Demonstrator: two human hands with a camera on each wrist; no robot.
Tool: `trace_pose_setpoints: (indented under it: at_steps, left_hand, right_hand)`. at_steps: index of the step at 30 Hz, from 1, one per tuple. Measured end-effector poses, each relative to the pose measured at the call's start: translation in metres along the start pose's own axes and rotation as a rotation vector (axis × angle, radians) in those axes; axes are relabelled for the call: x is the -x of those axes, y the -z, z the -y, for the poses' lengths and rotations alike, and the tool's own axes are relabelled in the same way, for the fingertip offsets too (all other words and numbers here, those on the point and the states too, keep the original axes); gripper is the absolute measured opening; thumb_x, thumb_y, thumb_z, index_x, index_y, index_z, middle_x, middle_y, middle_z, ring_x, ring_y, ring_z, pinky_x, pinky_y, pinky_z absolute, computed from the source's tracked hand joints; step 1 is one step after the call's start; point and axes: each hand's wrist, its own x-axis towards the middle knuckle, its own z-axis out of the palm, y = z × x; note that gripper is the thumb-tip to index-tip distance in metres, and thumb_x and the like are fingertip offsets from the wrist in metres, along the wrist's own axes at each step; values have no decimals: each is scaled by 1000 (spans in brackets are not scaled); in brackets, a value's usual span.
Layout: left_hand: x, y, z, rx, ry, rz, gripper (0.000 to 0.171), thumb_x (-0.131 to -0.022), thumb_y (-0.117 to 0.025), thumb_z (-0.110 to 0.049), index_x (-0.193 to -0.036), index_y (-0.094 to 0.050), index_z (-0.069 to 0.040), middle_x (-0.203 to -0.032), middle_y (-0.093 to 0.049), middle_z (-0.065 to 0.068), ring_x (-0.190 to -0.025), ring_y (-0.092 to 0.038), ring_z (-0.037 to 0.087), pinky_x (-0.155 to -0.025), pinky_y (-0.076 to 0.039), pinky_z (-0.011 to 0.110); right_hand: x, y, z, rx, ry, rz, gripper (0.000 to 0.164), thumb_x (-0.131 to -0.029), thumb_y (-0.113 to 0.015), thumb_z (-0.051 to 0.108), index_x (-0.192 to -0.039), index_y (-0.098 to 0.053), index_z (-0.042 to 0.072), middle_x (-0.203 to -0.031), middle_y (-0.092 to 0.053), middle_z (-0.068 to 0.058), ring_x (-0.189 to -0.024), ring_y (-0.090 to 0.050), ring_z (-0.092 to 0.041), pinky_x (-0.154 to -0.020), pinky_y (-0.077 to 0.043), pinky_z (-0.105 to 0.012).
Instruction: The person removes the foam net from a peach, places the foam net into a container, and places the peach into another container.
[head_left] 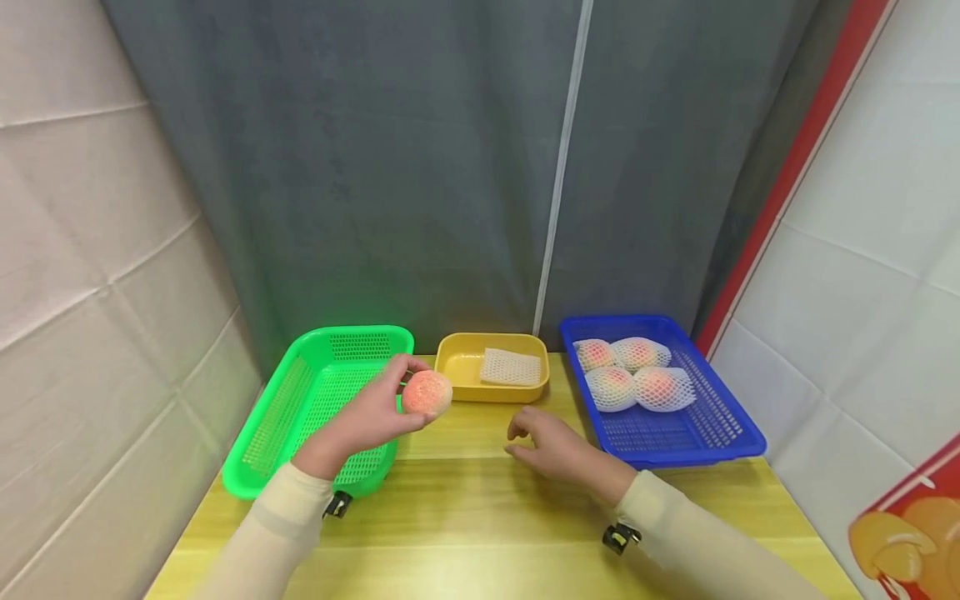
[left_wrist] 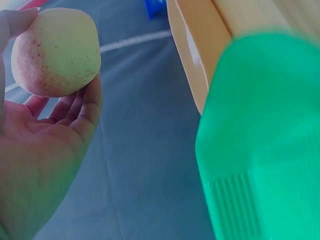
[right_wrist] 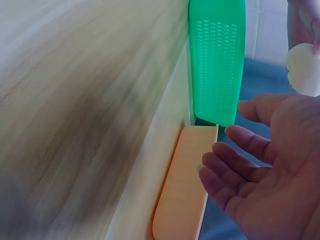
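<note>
My left hand (head_left: 367, 412) grips a pinkish-red and pale peach (head_left: 427, 392) between thumb and fingers, above the table near the green basket's right side. In the left wrist view the peach (left_wrist: 57, 52) has a bare, speckled skin, and the fingers curve beneath it. My right hand (head_left: 551, 447) hovers over the table, in front of the yellow box and left of the blue basket. Seen from the right wrist, this hand (right_wrist: 270, 165) has loosely bent fingers and holds nothing. A white foam net (head_left: 512, 367) lies flat in the yellow box (head_left: 459, 360).
At the left stands a green basket (head_left: 341, 383) with slotted walls. On the right, a blue basket (head_left: 720, 417) holds several peaches (head_left: 663, 389) in white foam nets. A grey curtain (head_left: 420, 167) hangs behind the wooden table (head_left: 465, 525); white walls flank both sides.
</note>
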Motion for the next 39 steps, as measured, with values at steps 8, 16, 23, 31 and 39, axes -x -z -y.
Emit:
trace_pose_setpoints:
  at_steps: [8,16,23,31,39]
  left_hand:
    - [-8,38,22,-134,6,-57,61,-82,-80,-19,-132,-45,-19,-125,-50,-1,-103,-57,21,-86,-52,39]
    - [-16,67,52,-212,40,-62,61,-84,-78,-18,-138,-50,-21,-127,-47,4,-99,-58,24,-81,-53,40]
    - [-29,92,76,-181,124,-65,55,-88,-78,-26,-135,-52,-15,-124,-47,10,-100,-58,29,-80,-53,41]
    - [-39,119,104,-227,246,-100,59,-93,-71,-40,-138,-47,-9,-129,-46,17,-106,-54,33,-79,-51,42]
    - [-41,132,127,-267,359,-151,67,-95,-66,-49,-141,-46,-6,-134,-46,22,-109,-52,37,-79,-51,48]
  right_hand:
    - [3,2,0,-13,-27,32,19,-96,-70,28,-102,-68,10,-102,-64,-5,-96,-63,-22,-86,-53,-38]
    - [5,2,2,-23,-24,46,17,-96,-71,28,-99,-68,12,-98,-64,-1,-94,-62,-18,-84,-54,-36]
    - [5,0,0,-27,-57,68,15,-96,-72,30,-98,-68,16,-97,-64,2,-95,-63,-18,-86,-54,-36]
    - [6,3,1,-37,-49,73,16,-96,-72,28,-99,-68,13,-97,-64,0,-94,-63,-20,-84,-54,-36]
    - [8,3,2,-26,-63,76,20,-96,-71,30,-102,-69,10,-96,-63,6,-92,-62,-15,-84,-54,-34]
